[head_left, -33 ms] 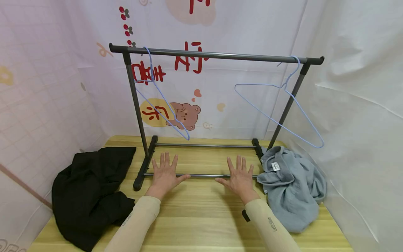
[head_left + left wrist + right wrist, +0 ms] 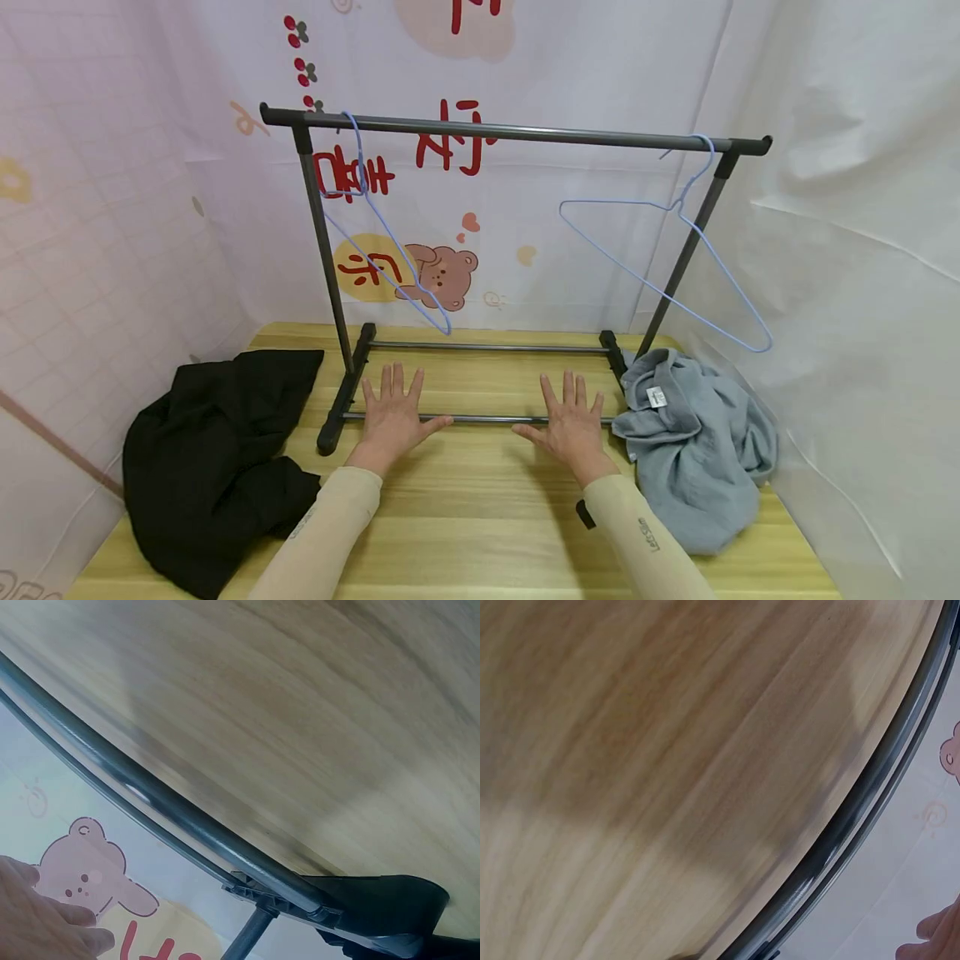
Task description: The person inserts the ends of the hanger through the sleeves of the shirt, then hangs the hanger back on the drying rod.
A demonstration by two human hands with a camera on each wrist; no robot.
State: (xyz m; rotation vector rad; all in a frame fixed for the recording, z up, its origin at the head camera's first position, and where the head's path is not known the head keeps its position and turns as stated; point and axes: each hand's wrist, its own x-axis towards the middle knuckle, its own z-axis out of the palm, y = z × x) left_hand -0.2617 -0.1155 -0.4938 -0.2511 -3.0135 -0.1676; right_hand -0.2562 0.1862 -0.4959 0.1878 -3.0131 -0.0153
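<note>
Wooden table (image 2: pixel 472 508); left hand (image 2: pixel 392 419), right hand (image 2: pixel 572 423) outstretched, palms down, fingers spread apart.

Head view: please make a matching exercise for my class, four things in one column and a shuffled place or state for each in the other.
1. black cloth
2. grey garment
3. blue hangers
4. left hand

A. hooked over the top bar
B. fingers spread
C. heaped at the table's right
D. heaped at the table's left

Pairs: 1-D, 2-C, 3-A, 4-B
</note>
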